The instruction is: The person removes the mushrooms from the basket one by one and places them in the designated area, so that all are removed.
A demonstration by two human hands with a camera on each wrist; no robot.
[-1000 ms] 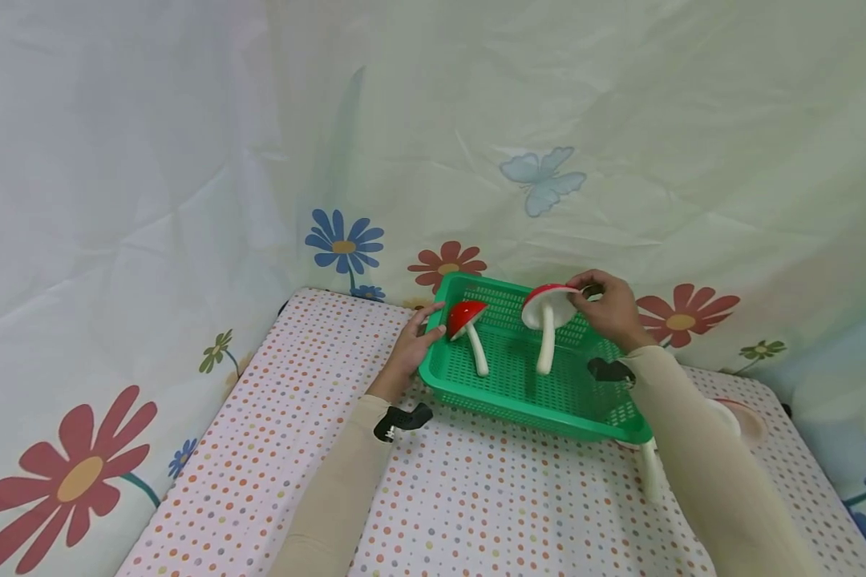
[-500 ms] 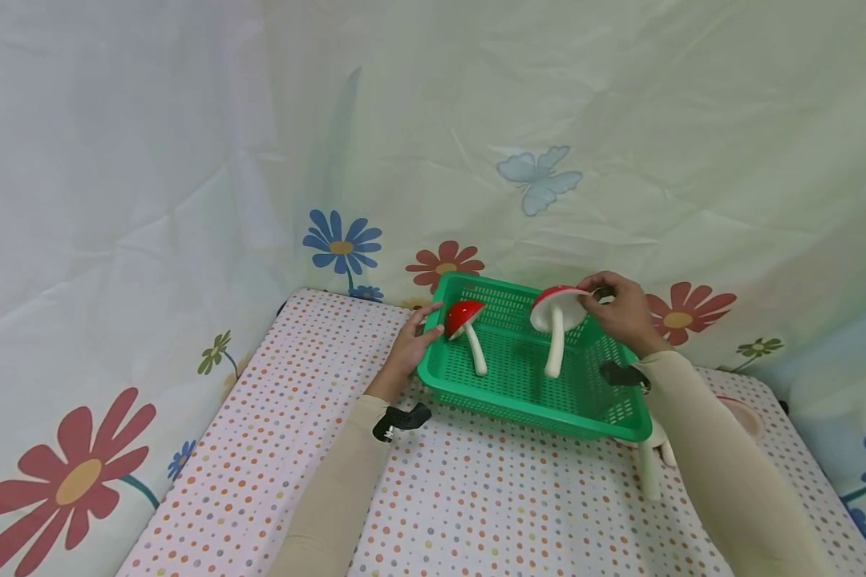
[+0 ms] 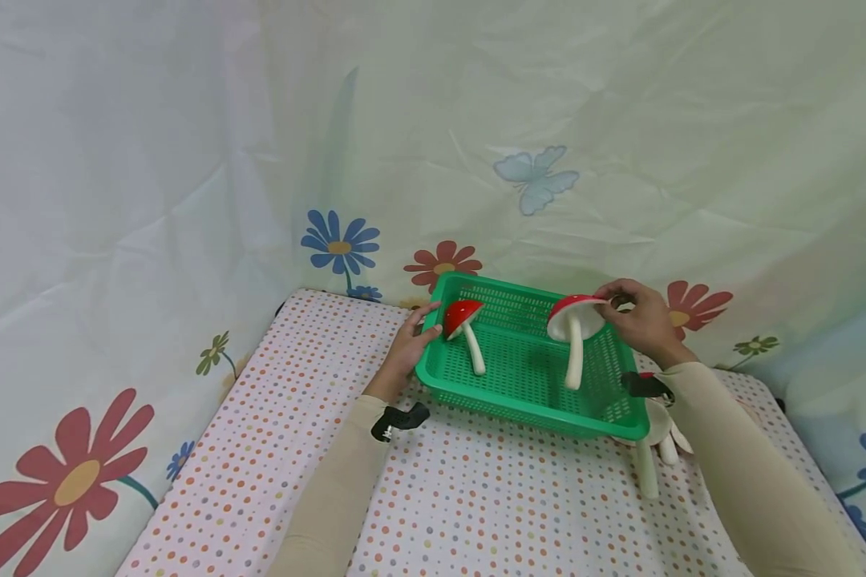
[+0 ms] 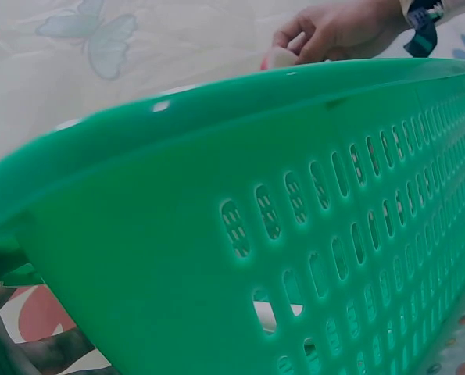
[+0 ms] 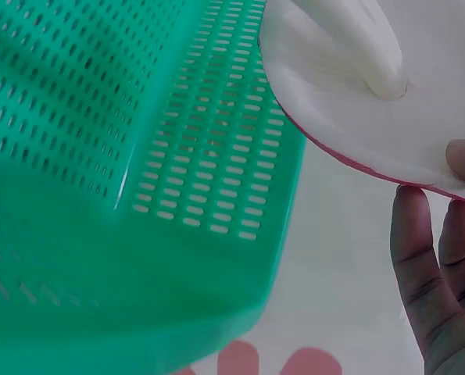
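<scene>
My right hand (image 3: pixel 642 320) pinches the cap edge of a toy mushroom (image 3: pixel 574 336) with a red cap and white stem. The mushroom hangs stem down over the right half of a green plastic basket (image 3: pixel 505 409). Seen from the right wrist, the cap's white underside (image 5: pixel 326 101) faces the camera, with thumb and fingertips at its rim. My left hand (image 3: pixel 409 344) grips the basket's left end, thumb over the rim. Inside, near that hand, a second red-capped mushroom (image 3: pixel 464 320) leans against the left wall.
Several more mushrooms lie on the dotted tablecloth (image 3: pixel 476 497) right of the basket, partly behind the right forearm; one white stem (image 3: pixel 646 473) shows there. A cloth backdrop (image 3: pixel 433 120) with printed flowers and a butterfly hangs close behind the basket.
My right hand has moved to the right and slightly down with the mushroom, closer to the basket's right end. The left hand and the other mushroom in the basket keep their places.
</scene>
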